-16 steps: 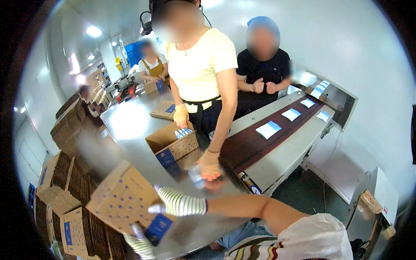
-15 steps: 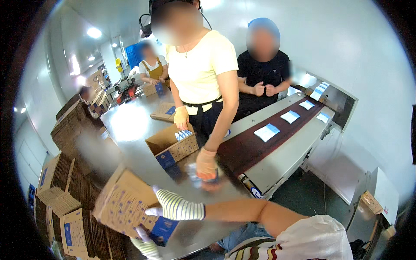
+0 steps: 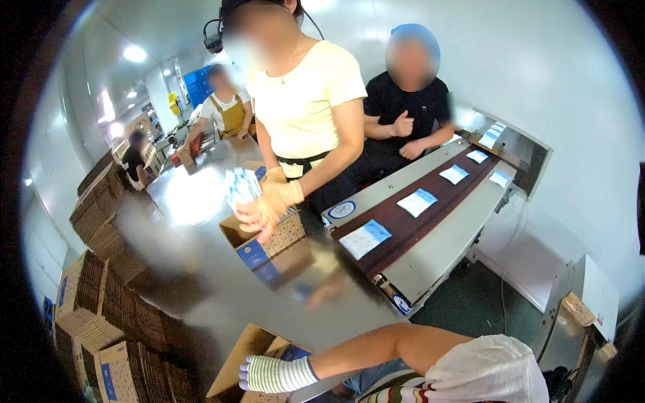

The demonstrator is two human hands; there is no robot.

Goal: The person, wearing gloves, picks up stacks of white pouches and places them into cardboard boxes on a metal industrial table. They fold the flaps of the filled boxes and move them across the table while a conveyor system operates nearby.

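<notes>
My right hand [image 3: 277, 375], in a glove with green and white stripes and lilac fingertips, grips a brown cardboard box [image 3: 243, 349] at the near edge of the metal table. One flap of the box stands up, and blue print shows behind my wrist. The lower frame edge cuts off the rest of the box. My left hand is out of sight. Across the table, a co-worker in a yellow top and orange gloves holds a bunch of blue-and-white packets [image 3: 242, 188] over another open cardboard box [image 3: 272, 243].
Blue-and-white packets [image 3: 416, 202] lie on a dark red conveyor belt [image 3: 366, 213] at the right. A person in a blue cap sits behind it. Stacks of flattened cartons [image 3: 127, 366] line the left side. More people stand farther back along the metal table [image 3: 222, 302].
My right hand and the box have moved down, and the box is tilted differently. My left hand has left the view. The co-worker's packets have risen from the table to above their box.
</notes>
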